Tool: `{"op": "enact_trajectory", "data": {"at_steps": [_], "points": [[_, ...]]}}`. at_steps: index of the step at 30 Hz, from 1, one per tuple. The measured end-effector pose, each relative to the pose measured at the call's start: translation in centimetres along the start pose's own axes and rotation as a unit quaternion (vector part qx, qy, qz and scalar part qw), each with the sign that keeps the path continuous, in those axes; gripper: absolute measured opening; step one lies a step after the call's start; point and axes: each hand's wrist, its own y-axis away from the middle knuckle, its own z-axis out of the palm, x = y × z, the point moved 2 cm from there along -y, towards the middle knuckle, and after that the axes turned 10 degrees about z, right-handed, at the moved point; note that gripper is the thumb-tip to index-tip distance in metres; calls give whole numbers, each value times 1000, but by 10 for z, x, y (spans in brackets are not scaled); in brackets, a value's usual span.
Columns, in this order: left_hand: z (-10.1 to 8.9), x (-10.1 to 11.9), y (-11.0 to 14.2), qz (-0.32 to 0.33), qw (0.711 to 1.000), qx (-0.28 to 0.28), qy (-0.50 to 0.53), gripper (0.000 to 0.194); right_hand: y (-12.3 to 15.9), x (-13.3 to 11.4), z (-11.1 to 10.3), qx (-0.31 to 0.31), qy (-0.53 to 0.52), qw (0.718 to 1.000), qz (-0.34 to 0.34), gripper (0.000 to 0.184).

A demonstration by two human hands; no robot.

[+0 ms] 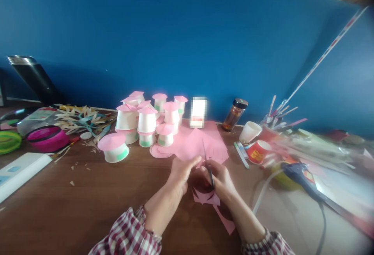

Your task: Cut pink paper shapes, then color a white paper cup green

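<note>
Matt pink paper (201, 144) and white paper cups (147, 121) on a smooth brown wood-look table (73, 204); glossy glass jar (234, 114) centre right; thin metal scissors (208, 167); checked cloth sleeves (128, 235) at lower edge.

Craft workspace, as I read it. Brown tabletop (87, 192) against a blue wall (175, 32). Centre frame: paper cups with pink paper caps (146, 120); pink paper sheets (201, 142). Right of frame: glue gun (300, 175), cup of sticks (274, 120). Left: paper scraps (84, 120).
</note>
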Motion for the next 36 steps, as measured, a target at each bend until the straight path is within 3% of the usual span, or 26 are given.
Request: {"op": "enact_trajectory", "data": {"at_steps": [9,13,18,26,36], "points": [[-9,-4,-10,-18,999,-39,-7,41,0,3,0,-3,-12,1000,1,23],[-4,1,-4,-23,999,-38,13,41,0,0,1,17,-11,1000,3,23],[5,4,3,-26,994,-91,46,30,-1,5,4,34,-28,999,10,28],[7,1,2,-19,996,-43,76,21,1,1,8,40,-38,998,17,30],[7,-3,3,-5,997,-9,81,25,1,2,9,25,-15,1000,12,33]]}}
